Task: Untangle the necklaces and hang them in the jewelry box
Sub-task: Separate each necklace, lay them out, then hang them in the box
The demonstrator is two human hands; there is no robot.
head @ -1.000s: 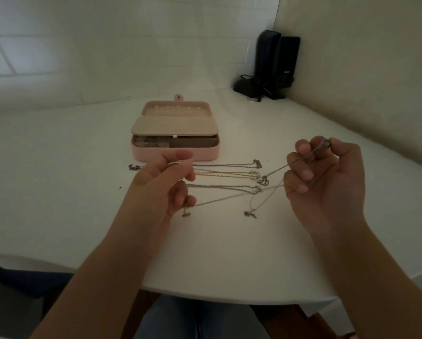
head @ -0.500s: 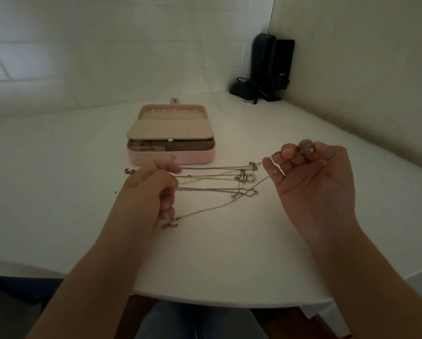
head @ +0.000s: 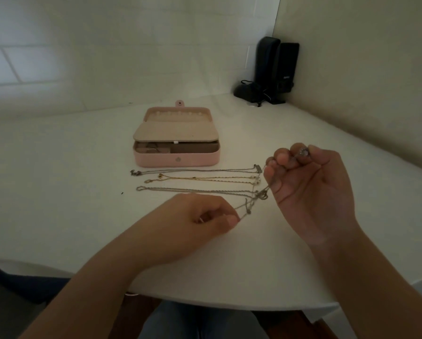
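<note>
A pink jewelry box [head: 177, 160] stands open at the table's middle, its lid laid back with a row of small hooks inside. In front of it three necklaces lie stretched side by side: a silver one [head: 197, 170], a gold one [head: 205, 178] and a twisted silver one [head: 193, 190]. A fourth thin silver chain [head: 250, 204] runs between my hands. My left hand [head: 205, 217] pinches one end of it low over the table. My right hand [head: 307, 182] is raised, palm towards me, fingers curled round the other end with a small pendant [head: 303, 152] at the fingertips.
The white table [head: 58, 192] has a curved front edge close to my lap. Two black speakers [head: 276, 69] with cables stand in the far right corner against the walls. A tiny dark speck [head: 122, 192] lies left of the necklaces.
My left hand has moved down and to the right with its chain end, close to the right hand. The chain between the hands is shorter and slacker. The other necklaces now lie uncovered.
</note>
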